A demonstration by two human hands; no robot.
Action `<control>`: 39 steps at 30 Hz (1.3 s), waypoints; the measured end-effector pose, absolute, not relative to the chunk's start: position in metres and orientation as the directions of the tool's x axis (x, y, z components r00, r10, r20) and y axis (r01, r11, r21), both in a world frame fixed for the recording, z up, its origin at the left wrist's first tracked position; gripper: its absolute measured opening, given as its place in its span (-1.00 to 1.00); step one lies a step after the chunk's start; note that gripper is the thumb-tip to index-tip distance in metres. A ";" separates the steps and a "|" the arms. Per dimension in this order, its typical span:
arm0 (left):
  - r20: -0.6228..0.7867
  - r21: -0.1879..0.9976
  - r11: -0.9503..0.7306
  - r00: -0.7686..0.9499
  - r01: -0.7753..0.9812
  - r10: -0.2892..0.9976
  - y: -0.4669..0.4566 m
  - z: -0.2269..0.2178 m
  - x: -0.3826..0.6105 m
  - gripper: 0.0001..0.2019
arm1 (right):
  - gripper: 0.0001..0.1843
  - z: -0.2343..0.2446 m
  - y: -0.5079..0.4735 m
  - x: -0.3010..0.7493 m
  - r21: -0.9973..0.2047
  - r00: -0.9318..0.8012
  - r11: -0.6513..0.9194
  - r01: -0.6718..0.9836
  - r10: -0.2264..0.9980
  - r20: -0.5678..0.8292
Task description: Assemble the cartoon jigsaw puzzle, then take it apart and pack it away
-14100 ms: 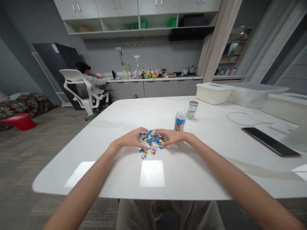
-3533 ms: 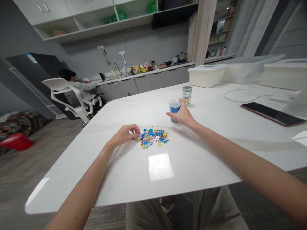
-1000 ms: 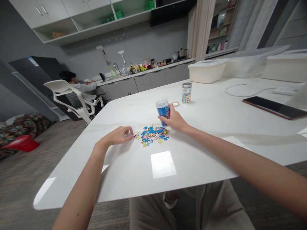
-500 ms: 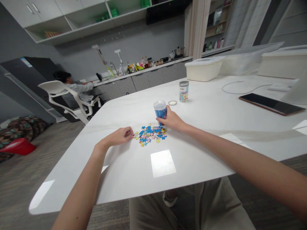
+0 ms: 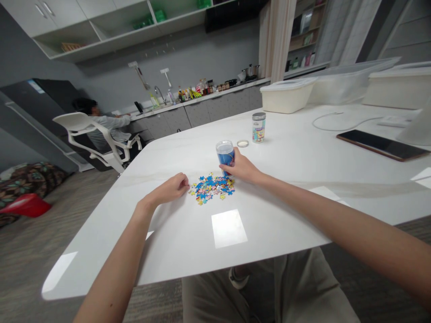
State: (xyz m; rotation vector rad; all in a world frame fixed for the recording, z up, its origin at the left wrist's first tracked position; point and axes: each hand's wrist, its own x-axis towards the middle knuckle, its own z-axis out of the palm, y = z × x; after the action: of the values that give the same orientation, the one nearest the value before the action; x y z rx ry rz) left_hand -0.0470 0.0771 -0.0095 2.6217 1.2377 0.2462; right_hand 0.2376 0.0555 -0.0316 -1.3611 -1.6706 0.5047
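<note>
Even pressure likely suited the blue plastic cylinder (image 5: 224, 155) clasped in your right grip (image 5: 244, 166). Beside your curled left grip (image 5: 173, 187), contents unclear, lay multicoloured flat jigsaw pieces (image 5: 213, 185).

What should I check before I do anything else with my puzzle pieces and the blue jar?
1. Right-hand grip around the blue jar: ok, on its side.
2. Blue jar's top uncovered: ok, no lid shows on it; a loose lid lies beyond it.
3. Puzzle pieces away from the near edge of the table: ok.
4. Left-hand grip free of pieces: cannot tell, it's curled shut from view.
5. Phone clear of the pieces: ok, far right.
</note>
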 end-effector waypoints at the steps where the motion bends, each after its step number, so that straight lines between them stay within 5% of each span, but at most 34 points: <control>1: 0.044 0.281 -0.618 0.633 0.735 0.773 0.076 -0.009 -0.046 -0.88 | -0.57 -0.031 0.055 0.237 -0.768 0.003 0.307 0.562 0.928 0.373; 8: 0.116 0.267 -0.639 0.634 0.721 0.764 0.077 -0.008 -0.043 -0.82 | -0.56 -0.029 0.053 0.237 -0.767 -0.005 0.300 0.568 0.933 0.361; 17: 0.034 0.267 -0.561 0.575 0.783 0.818 0.080 -0.007 -0.048 -0.86 | -0.56 -0.029 0.053 0.237 -0.766 -0.007 0.296 0.570 0.935 0.356; 23: 0.166 0.215 -0.637 0.616 0.740 0.770 0.074 -0.001 -0.036 -0.90 | -0.53 -0.025 0.047 0.237 -0.674 -0.121 0.429 0.601 0.882 0.455; 31: 0.675 -0.030 -0.839 0.630 0.544 0.384 0.048 0.019 -0.010 -0.89 | -0.44 -0.021 0.039 0.234 -0.342 -0.386 0.696 0.631 0.664 0.640; 39: 0.666 -0.225 -0.858 0.716 0.462 0.211 0.033 0.014 0.009 -0.81 | -0.42 -0.022 0.035 0.231 -0.266 -0.470 0.729 0.631 0.631 0.617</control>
State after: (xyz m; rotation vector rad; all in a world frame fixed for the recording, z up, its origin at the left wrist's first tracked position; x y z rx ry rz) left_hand 0.0087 0.0335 0.0141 3.2559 0.6665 1.1795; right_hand 0.2306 0.0349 -0.0219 -0.9490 -2.2096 0.0010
